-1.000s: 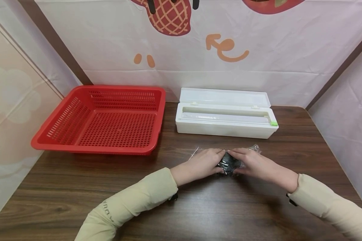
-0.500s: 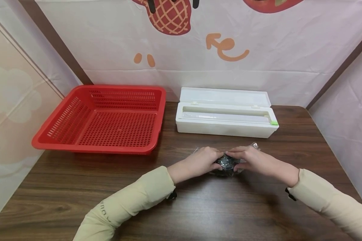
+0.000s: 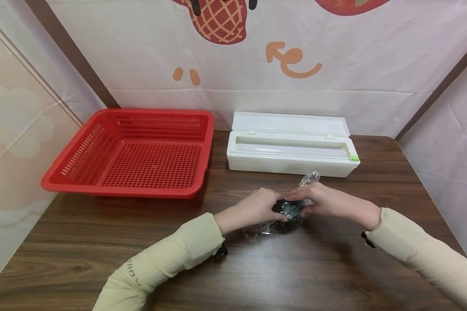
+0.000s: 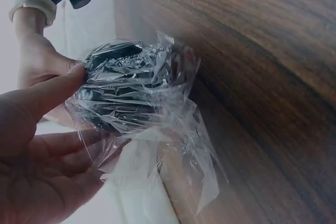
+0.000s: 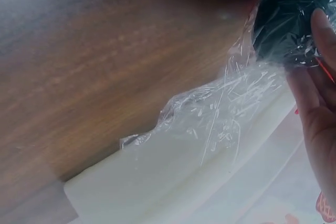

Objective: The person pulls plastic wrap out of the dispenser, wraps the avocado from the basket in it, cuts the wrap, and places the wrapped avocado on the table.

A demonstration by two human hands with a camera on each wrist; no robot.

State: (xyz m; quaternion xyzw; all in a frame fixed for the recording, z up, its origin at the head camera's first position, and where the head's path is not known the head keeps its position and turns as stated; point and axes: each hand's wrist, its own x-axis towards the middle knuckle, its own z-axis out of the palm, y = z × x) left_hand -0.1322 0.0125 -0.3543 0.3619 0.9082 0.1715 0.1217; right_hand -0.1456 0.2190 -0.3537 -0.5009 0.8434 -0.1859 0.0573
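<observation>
In the head view, a dark, rounded object [image 3: 291, 212] wrapped in clear cling film sits low over the table between both hands. What lies under the film cannot be told. My left hand [image 3: 253, 210] grips its left side, thumb in front and fingers behind. My right hand [image 3: 327, 199] holds its right side with thumb and fingers. Loose cling film [image 4: 197, 150] trails off one end in the left wrist view. Another crumpled tail of film [image 5: 210, 114] spreads from the dark object [image 5: 291, 22] in the right wrist view.
Behind the hands stands a long white cling film dispenser [image 3: 288, 165] with its lid raised and a roll [image 3: 289, 150] inside. A red perforated basket [image 3: 148, 191] stands at the back left on the brown wooden table [image 3: 257, 276]. A printed cloth [image 3: 140, 52] hangs behind.
Both hands have turned the wrapped object. One film tail now shows at its front left, and the other points back toward the dispenser. My right hand has shifted slightly left and back.
</observation>
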